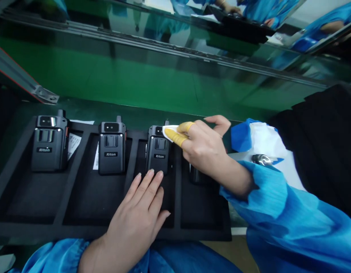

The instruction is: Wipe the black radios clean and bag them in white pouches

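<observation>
Several black two-way radios lie face down in a black foam tray (58, 197), one to a compartment. My left hand (138, 216) is stretched flat, its fingertips at the lower end of the third radio (157, 161). Yellow finger cots cover two fingers of my right hand (202, 146), which presses a small white cloth (170, 132) on that radio's camera end. To the left are a second radio (111, 161) and another radio (47, 159), with printed paper slips beside them. My right hand and wrist mostly hide a further radio (198, 176).
A blue-and-white packet (253, 134) and a shiny metal object (262, 159) lie right of the tray. Black stacked material (320, 144) stands farther right. A metal bracket (46, 94) juts in at the left. Beyond the green panel (152, 81), people in blue sleeves are at work.
</observation>
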A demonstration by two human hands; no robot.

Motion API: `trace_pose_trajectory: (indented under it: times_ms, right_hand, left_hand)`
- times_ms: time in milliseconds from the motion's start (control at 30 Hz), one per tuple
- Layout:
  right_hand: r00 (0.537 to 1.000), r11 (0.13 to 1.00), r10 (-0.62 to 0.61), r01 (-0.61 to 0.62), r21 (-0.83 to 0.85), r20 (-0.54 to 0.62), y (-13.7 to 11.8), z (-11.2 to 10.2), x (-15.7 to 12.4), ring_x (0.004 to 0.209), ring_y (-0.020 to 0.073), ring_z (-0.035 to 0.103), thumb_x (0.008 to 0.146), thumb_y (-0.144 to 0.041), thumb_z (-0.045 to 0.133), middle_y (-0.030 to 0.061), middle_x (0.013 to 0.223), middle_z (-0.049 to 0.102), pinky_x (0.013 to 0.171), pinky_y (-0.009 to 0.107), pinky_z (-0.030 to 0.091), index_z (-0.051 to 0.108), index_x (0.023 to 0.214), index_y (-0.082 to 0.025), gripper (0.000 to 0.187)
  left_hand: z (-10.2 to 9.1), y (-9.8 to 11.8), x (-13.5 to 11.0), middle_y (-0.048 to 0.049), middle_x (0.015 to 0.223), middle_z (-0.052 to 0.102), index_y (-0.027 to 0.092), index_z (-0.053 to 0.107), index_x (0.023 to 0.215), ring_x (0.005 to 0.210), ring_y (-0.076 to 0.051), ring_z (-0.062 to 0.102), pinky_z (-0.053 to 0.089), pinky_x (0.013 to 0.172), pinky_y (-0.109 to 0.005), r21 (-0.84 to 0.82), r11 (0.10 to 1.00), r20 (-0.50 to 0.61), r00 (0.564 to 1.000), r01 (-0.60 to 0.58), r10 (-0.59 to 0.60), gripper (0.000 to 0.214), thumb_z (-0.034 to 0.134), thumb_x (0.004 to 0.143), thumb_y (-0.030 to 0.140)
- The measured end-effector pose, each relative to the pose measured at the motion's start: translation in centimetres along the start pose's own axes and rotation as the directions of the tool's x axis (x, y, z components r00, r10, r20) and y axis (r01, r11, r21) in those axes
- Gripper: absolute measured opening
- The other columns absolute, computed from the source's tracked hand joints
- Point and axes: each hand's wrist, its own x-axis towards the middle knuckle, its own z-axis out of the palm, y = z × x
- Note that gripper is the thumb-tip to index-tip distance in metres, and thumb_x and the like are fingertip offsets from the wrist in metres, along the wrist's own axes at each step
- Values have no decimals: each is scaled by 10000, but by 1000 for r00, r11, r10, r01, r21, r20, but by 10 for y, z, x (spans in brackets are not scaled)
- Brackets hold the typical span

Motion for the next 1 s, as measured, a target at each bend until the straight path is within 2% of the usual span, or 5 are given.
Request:
trace_pose_trajectory:
  times_ms: [133,333,567,700,1000]
  right_hand:
    - [996,996,89,-89,-21,19,0,3,1,795,139,446,933,-148,396,13,844,606,863,392,209,697,797,-219,338]
    - [984,992,-85,69,-106,-156,-22,4,16,780,129,428,941,-107,381,2,795,608,898,389,167,681,726,-209,383]
    - [990,990,45,-62,-124,-134,2,-5,-19,734,134,464,900,-95,410,25,768,616,839,385,240,683,723,-184,338]
    - [988,991,129,-132,-37,-83,-13,-17,-34,740,145,490,885,-101,417,29,805,639,800,385,261,695,790,-218,317]
    - [993,996,-85,85,-11,-82,-56,-15,-17,720,131,444,879,-84,439,-5,738,620,872,376,201,645,664,-203,321]
  left_hand:
    - [-1,0,-1,-134,1353,574,101,672,1058,1283,-285,505,423,1079,-430,-8,1000,1,1000,0,0,301,465,936,282]
    - [-1,0,0,-131,1369,560,110,670,1063,1282,-272,509,397,1101,-428,-16,1000,23,1000,12,-11,287,475,934,276]
    - [-1,-1,1,-134,1364,563,104,672,1055,1288,-289,502,423,1079,-446,-33,999,7,1000,10,-10,287,474,932,271]
    - [-3,-1,1,-148,1364,559,94,671,1058,1289,-305,499,434,1069,-463,-37,999,24,1000,-2,3,284,488,927,268]
    - [-6,-2,3,-169,1306,601,75,658,1102,1265,-311,523,461,1045,-471,-10,1000,59,998,-13,13,321,478,926,274]
